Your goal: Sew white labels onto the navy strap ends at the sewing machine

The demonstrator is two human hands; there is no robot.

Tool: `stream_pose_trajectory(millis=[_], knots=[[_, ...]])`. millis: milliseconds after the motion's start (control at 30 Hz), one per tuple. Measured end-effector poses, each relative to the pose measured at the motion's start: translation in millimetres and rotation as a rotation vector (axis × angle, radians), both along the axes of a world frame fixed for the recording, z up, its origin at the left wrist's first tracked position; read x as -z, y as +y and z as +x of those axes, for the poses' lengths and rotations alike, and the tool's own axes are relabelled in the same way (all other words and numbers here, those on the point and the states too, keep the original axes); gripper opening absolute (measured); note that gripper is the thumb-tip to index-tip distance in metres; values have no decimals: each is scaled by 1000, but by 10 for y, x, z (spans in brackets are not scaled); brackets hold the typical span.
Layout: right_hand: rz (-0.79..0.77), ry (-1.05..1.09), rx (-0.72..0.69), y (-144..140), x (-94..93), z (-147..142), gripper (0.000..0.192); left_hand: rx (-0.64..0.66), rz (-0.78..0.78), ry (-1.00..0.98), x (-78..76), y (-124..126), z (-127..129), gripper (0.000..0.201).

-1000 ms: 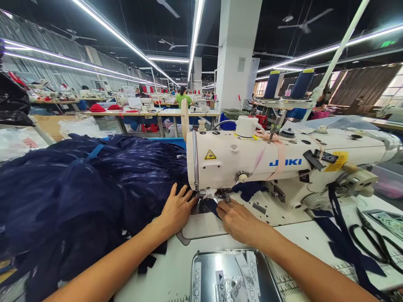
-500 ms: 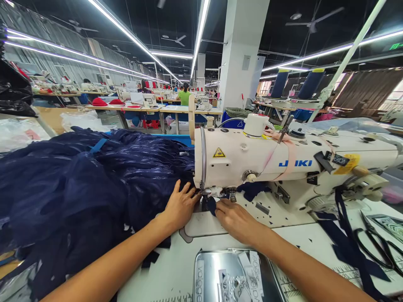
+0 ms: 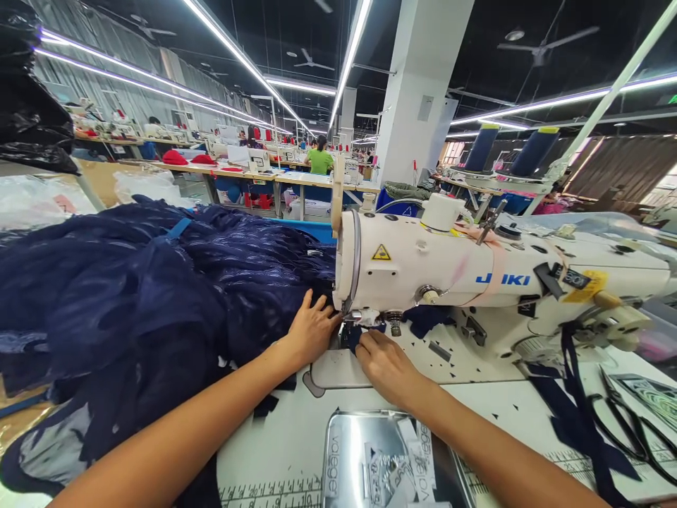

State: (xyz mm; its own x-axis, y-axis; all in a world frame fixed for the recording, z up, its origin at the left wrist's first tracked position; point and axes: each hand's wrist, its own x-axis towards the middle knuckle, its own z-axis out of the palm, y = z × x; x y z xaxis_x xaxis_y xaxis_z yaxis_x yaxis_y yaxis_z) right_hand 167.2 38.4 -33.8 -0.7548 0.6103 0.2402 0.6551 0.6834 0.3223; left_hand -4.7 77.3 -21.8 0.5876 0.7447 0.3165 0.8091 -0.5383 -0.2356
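navy fabric [image 3: 159, 296] under left hand [image 3: 312, 330], touching right hand [image 3: 381, 360]

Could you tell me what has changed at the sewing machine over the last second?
Little has. The right hand has crept leftward toward the needle, fingertips on the small navy piece. The left hand stays flat on the navy fabric pile beside the sewing machine. Nothing was picked up or released; scissors unmoved.
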Motion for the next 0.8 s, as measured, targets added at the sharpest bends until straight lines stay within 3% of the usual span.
stream_pose_trajectory(millis=[233,500,633,700,800], knots=[[4,23,25,45,26,6,13,7,-3,-19,27,24,-14,23],[-101,132,-42,249,-39,378,19,71,-38,-44,36,11,-79,31],[-143,237,-73,309,29,401,47,92,-26,-72,74,17,-82,29],[-240,322,-50,372,65,350,45,105,-4,-103,93,21,-80,27],[-456,556,97,547,103,254,26,133,22,-130,108,17,-77,26]])
